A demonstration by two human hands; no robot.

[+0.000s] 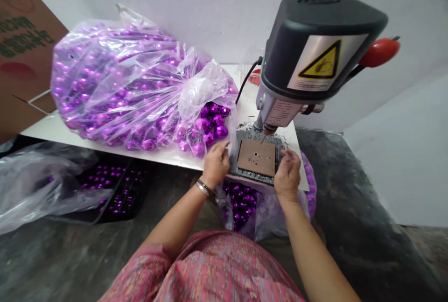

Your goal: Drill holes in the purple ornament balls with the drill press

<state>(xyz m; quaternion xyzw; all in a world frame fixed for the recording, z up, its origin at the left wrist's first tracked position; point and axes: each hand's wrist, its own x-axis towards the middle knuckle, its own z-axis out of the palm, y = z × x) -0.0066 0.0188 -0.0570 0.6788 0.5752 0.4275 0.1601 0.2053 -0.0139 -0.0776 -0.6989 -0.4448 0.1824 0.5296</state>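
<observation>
A dark drill press [315, 50] stands on the white table, its bit above a brown square board [257, 156] with a small hole, on a grey metal base [241, 167]. My left hand [216, 164] is at the left side of the base, beside the opening of a clear bag [129, 87] full of shiny purple faceted balls [210, 127]. Its fingers are curled together; what they hold, if anything, is too small to tell. My right hand [287, 176] is at the right edge of the base, fingers closed, their contents hidden.
A cardboard box [28, 50] stands at the left. Below the table are a dark crate [115, 199] with purple balls, loose clear plastic [45, 180] and an open bag of purple balls [245, 204] near my lap. A red-knobbed lever [380, 53] sticks out from the drill's right.
</observation>
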